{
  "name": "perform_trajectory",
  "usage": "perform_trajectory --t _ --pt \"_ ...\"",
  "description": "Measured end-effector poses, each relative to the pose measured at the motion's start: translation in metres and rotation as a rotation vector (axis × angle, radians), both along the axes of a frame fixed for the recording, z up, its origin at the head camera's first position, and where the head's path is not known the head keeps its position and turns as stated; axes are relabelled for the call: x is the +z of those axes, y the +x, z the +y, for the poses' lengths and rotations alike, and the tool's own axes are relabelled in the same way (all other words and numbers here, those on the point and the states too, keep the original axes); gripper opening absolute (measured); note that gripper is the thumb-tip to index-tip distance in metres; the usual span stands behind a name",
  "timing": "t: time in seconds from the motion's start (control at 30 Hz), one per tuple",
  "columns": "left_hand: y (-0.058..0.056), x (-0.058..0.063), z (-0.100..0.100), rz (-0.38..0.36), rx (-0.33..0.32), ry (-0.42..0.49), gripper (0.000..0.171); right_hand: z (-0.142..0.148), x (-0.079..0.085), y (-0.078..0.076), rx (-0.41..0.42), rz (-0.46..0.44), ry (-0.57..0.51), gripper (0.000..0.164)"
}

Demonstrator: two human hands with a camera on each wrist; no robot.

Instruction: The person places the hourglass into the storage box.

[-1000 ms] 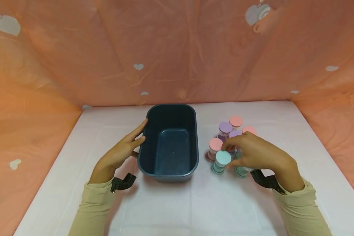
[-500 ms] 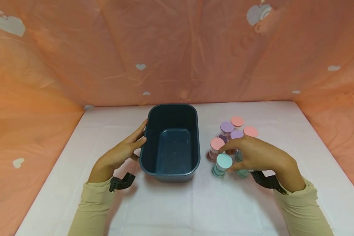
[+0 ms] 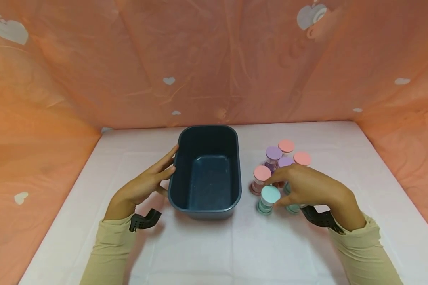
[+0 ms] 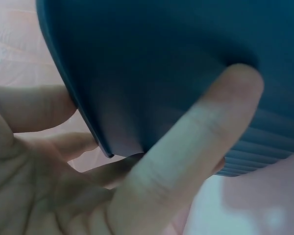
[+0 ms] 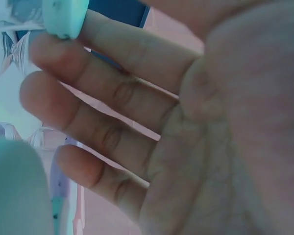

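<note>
A dark blue plastic tub (image 3: 210,215) stands in the middle of the table. My left hand (image 3: 142,188) rests against its left side, fingers fairly straight, the thumb touching the outer wall in the left wrist view. To the right, my right hand (image 3: 306,186) pinches the mint-capped hourglass (image 3: 270,196) by its upper end, thumb and index finger on either side. A pink-capped hourglass (image 3: 261,176) stands just behind it. Further back are purple-capped hourglasses (image 3: 273,153) and pink ones, several in all, partly hidden by the hand. Another mint hourglass (image 3: 292,208) shows below the palm.
A white cloth (image 3: 199,253) covers the table. Orange sheeting (image 3: 214,59) with pale hearts rises behind and at both sides. A dark strap (image 3: 319,217) sits on the right wrist, another on the left.
The pinched mint hourglass has shifted slightly toward me, its cap now a little apart from the pink one. My left hand stays at the tub.
</note>
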State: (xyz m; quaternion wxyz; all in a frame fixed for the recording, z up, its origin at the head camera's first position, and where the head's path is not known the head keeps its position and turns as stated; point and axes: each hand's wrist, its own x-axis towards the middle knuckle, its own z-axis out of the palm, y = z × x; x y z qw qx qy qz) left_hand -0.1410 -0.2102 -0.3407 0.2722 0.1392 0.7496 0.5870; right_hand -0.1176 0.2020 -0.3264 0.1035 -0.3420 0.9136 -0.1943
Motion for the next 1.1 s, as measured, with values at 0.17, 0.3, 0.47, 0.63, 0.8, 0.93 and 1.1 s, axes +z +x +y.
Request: perform_trajectory --t 0.17,0.3,0.47,0.63,0.8,0.93,1.1 --pt "-0.001 0.001 -0.001 0.003 0.0 -0.011 0.064 -0.001 0.0 -0.002 0.014 0.019 0.004 0.035" --pt "0.0 0.0 -0.003 0.01 -0.011 0.005 0.065 -0.005 -0.001 -0.002 0.009 0.016 -0.017 0.033" --pt "0.001 -0.004 -0.006 0.016 -0.013 0.019 0.066 -0.008 -0.002 0.0 -0.019 0.013 -0.016 0.034" --pt "-0.001 -0.004 -0.004 0.018 -0.017 0.033 0.066 -0.006 0.001 0.002 -0.03 0.027 -0.014 0.032" --pt "-0.005 -0.005 -0.002 0.035 -0.019 0.042 0.066 0.0 0.006 0.003 -0.03 0.034 -0.055 0.032" --pt "-0.006 -0.005 -0.001 0.023 -0.004 0.045 0.066 0.004 0.008 0.005 -0.02 0.037 -0.11 0.028" --pt "-0.006 -0.003 0.002 0.023 0.059 0.037 0.065 0.008 0.012 0.008 -0.005 0.068 -0.157 0.026"
